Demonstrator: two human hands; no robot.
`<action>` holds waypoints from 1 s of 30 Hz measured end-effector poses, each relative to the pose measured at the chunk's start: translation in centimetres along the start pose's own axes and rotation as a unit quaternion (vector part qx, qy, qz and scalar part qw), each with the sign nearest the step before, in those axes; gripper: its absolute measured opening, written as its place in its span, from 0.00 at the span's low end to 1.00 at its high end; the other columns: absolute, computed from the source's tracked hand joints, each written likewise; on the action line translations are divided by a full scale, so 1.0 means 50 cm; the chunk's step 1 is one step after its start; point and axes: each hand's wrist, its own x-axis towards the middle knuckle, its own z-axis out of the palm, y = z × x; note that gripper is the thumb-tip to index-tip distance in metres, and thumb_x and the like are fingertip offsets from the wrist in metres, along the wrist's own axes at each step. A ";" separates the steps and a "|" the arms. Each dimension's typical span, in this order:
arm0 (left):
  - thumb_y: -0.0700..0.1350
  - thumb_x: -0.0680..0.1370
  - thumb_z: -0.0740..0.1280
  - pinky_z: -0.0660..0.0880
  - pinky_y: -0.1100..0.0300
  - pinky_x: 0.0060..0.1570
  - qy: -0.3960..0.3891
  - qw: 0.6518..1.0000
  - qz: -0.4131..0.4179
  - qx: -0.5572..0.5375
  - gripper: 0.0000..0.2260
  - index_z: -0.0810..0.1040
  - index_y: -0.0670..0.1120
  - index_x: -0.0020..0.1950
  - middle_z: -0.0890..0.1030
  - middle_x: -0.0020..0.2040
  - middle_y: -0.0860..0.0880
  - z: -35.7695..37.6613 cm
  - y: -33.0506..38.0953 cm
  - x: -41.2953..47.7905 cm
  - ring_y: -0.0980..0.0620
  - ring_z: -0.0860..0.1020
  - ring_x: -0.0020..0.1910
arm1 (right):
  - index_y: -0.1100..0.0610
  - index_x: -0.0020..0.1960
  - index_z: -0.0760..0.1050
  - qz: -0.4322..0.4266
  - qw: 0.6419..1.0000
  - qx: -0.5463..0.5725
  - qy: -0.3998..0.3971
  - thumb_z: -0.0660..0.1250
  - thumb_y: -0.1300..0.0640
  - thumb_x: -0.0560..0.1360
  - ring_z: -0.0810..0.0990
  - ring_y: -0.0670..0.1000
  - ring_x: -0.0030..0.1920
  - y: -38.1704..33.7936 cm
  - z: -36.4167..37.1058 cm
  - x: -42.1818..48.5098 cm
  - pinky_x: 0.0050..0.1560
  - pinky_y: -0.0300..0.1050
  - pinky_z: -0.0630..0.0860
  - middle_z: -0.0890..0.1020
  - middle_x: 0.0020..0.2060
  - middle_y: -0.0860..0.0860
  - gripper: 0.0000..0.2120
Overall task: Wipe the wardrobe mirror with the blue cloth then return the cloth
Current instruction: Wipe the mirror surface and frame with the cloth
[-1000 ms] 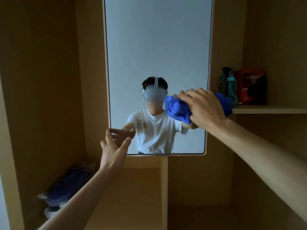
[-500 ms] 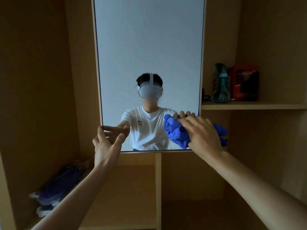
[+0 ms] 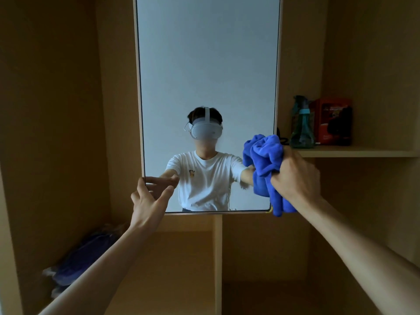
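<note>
A tall mirror (image 3: 206, 64) hangs inside the wooden wardrobe, straight ahead. My right hand (image 3: 295, 178) grips a bunched blue cloth (image 3: 264, 160) at the mirror's lower right edge; part of the cloth hangs down past the bottom corner. My left hand (image 3: 150, 201) has its fingers spread at the mirror's lower left corner, fingertips on the frame edge. The mirror reflects a person in a white shirt wearing a headset.
A shelf (image 3: 354, 153) at the right carries a teal spray bottle (image 3: 302, 123) and a red box (image 3: 334, 120). A dark blue bundle in plastic (image 3: 77, 267) lies in the lower left compartment. A vertical divider (image 3: 217, 262) stands below the mirror.
My right hand moved from the mirror's bottom edge to the right and up, bunching the cloth in a fist at the right frame. The left hand stays at the lower left corner.
</note>
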 end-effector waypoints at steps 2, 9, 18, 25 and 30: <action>0.61 0.79 0.67 0.68 0.46 0.64 -0.002 1.000 0.002 -0.002 0.41 0.46 0.53 0.83 0.55 0.79 0.44 0.000 -0.002 0.001 0.39 0.66 0.74 | 0.47 0.51 0.69 0.013 1.000 -0.001 0.003 0.70 0.56 0.71 0.74 0.46 0.30 -0.002 0.004 -0.001 0.26 0.38 0.62 0.75 0.38 0.43 0.13; 0.61 0.79 0.67 0.68 0.46 0.65 -0.011 1.000 0.018 -0.011 0.39 0.48 0.54 0.83 0.57 0.78 0.45 -0.012 -0.013 0.004 0.41 0.67 0.73 | 0.38 0.44 0.56 0.024 0.997 0.044 0.058 0.72 0.60 0.69 0.68 0.38 0.28 -0.029 0.027 -0.017 0.25 0.35 0.59 0.67 0.32 0.39 0.27; 0.66 0.69 0.63 0.72 0.43 0.65 -0.038 0.998 0.032 -0.028 0.43 0.53 0.55 0.81 0.61 0.74 0.48 -0.034 -0.020 0.002 0.43 0.70 0.69 | 0.57 0.58 0.73 0.024 0.998 0.062 0.023 0.68 0.60 0.74 0.78 0.53 0.42 -0.093 0.065 -0.041 0.39 0.46 0.73 0.78 0.48 0.53 0.13; 0.67 0.70 0.61 0.69 0.47 0.64 -0.061 0.996 0.035 -0.059 0.36 0.59 0.57 0.77 0.64 0.69 0.49 -0.048 -0.020 -0.002 0.50 0.68 0.63 | 0.58 0.61 0.72 0.018 0.995 0.091 -0.033 0.67 0.60 0.75 0.80 0.55 0.44 -0.211 0.078 -0.056 0.43 0.54 0.79 0.78 0.50 0.54 0.15; 0.65 0.78 0.55 0.65 0.51 0.63 -0.076 0.991 0.040 -0.101 0.21 0.63 0.60 0.69 0.67 0.58 0.62 -0.058 -0.026 0.004 0.50 0.66 0.67 | 0.60 0.61 0.71 -0.028 0.997 0.062 -0.046 0.67 0.61 0.72 0.79 0.56 0.46 -0.293 0.110 -0.074 0.41 0.52 0.77 0.76 0.50 0.54 0.19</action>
